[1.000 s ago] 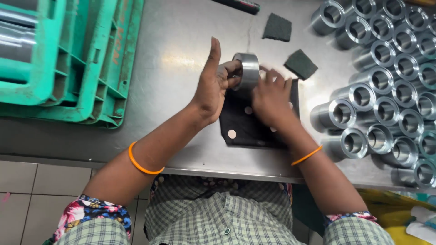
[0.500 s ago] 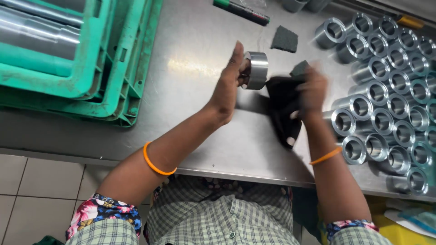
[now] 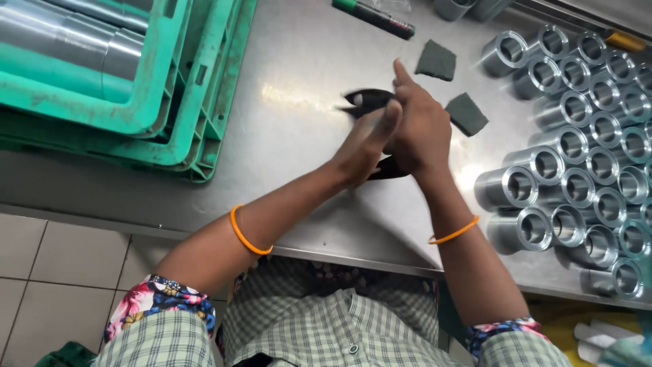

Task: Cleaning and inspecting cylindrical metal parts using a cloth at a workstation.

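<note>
Hands first, since they lie nearest: the left hand (image 3: pixel 367 146) and the right hand (image 3: pixel 422 132) are pressed close together over the middle of the steel table (image 3: pixel 299 95), both closed about a black cloth (image 3: pixel 370 100), which pokes out blurred at their far left edge and again as a dark corner under the right wrist. Whether anything is wrapped inside the cloth cannot be told; the palms cover it. The right forefinger stands up straight, away from the grip. An orange bangle (image 3: pixel 248 234) sits on the left forearm and another on the right.

Judged by its folds, the cloth is soft and limp and light, with no shape of its own; it would be best taken in a bunch or pinched at a free corner, and it should not slip in bare fingers.

Just beyond the hands, to the right, lie two dark green scouring pads (image 3: pixel 436 61), flat and apart from each other, the nearer one just beside the right hand's knuckles. They look light, rough and slightly springy.

Along the right stand many shiny metal sleeves (image 3: pixel 536 163), packed in touching rows; these look heavy, stiff and smooth.

At the far left are stacked green crates (image 3: pixel 204 81) holding long metal tubes, and at the far edge a dark marker pen (image 3: pixel 373 17).
</note>
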